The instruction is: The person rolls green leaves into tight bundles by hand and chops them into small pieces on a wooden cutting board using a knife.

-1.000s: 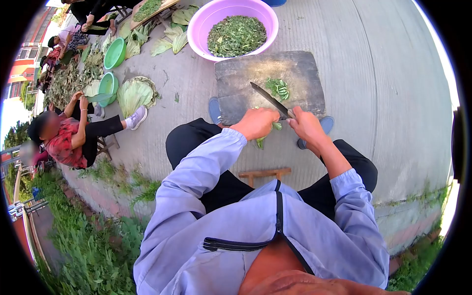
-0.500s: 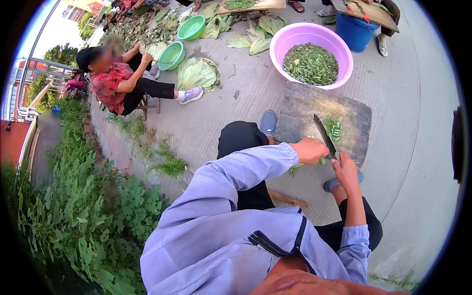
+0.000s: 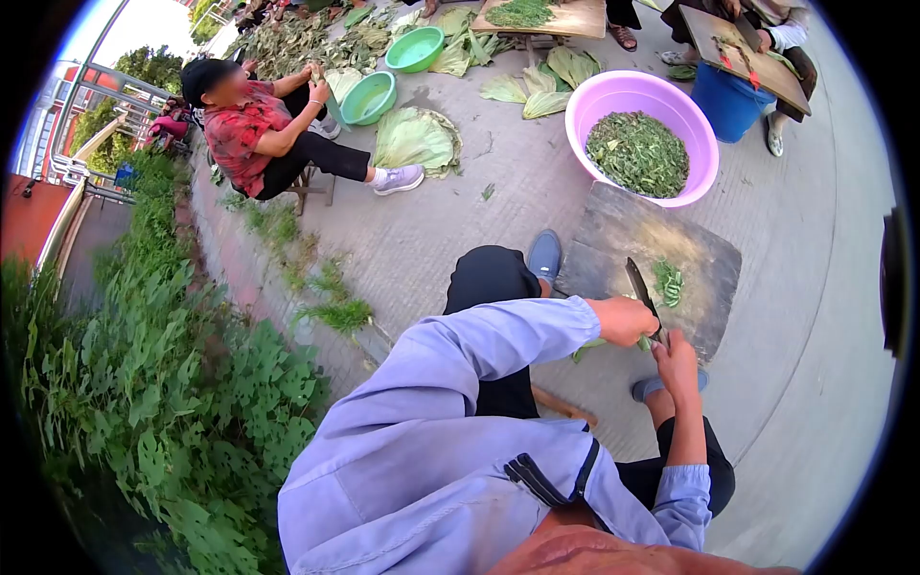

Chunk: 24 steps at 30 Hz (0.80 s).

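Observation:
My left hand [image 3: 625, 319] is closed on green leaves [image 3: 588, 351], whose ends stick out beneath it at the near edge of the wooden board [image 3: 701, 251]. In my right hand [image 3: 677, 356] is the handle of a dark-bladed knife [image 3: 641, 286]. The blade points up and away over the board, close beside my left fingers. A small heap of chopped greens [image 3: 668, 282] lies on the board, right of the blade. Just past the board's far edge, a pink-purple basin [image 3: 704, 125] holds many chopped greens [image 3: 640, 153].
A seated person [image 3: 251, 129] at the upper left handles a leaf near two green basins [image 3: 368, 99]. Large leaves [image 3: 417, 142] lie on the concrete. At the upper right, people sit by a blue bucket [image 3: 730, 103] with a board on it. Plants [image 3: 182, 412] grow at left.
The view has swung left, so the board, basin and hands sit further right and lower. The blue bucket has come into view. Both hands keep their hold, close together at the board's near edge.

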{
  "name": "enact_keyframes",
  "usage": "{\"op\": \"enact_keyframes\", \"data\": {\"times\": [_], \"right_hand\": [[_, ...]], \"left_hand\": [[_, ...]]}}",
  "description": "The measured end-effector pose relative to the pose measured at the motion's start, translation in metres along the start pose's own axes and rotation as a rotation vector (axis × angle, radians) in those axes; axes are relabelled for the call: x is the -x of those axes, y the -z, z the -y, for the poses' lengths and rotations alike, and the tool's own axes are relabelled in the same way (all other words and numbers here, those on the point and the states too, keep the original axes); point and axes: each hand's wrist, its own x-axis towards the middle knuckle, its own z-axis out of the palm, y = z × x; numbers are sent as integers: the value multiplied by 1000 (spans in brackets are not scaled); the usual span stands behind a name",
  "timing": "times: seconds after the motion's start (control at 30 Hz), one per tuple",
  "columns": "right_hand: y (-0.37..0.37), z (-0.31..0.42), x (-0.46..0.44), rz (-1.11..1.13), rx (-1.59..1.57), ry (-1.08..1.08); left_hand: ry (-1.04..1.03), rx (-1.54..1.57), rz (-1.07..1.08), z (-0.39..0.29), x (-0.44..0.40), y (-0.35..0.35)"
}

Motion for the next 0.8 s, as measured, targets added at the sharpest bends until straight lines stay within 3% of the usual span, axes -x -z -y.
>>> {"op": "enact_keyframes", "data": {"times": [0.8], "right_hand": [[-1, 0, -3, -91, -55, 7]], "left_hand": [[45, -92, -174, 6, -2, 1]]}}
